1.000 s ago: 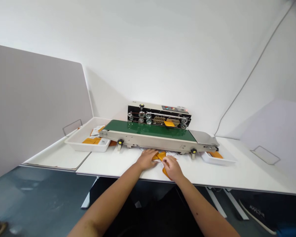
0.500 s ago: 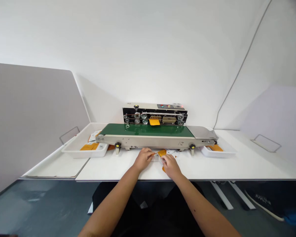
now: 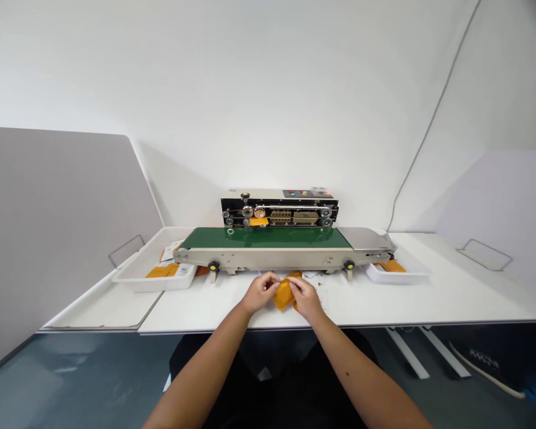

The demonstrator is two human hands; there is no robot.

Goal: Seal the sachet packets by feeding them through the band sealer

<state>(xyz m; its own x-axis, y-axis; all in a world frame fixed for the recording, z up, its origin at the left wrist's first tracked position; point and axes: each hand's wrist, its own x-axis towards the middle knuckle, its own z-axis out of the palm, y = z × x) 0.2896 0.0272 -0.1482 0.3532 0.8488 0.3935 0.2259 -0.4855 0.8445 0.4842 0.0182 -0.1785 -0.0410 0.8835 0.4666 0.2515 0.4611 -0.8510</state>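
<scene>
I'm watching from the head camera, with an orange pouch (image 3: 284, 295) held between the two hands over the near middle of the white table (image 3: 464, 286). The left hand (image 3: 261, 292) pinches its upper left side between thumb and fingers; the right hand (image 3: 307, 298) pinches its upper right side, and the body of the pouch hangs toward the near edge. I judge the step in hand to be working or straightening that top edge. The pouch is small from here, so I can't tell whether its mouth is parted or flat.

The next move, to my mind, calls for even tension from both pinches and a level edge, clear of the white packets (image 3: 315, 276) lying just beyond. Farther off, past the green belt (image 3: 268, 237), another orange piece (image 3: 258, 221) sticks out of the roller machine (image 3: 279, 206), left of its middle.
</scene>
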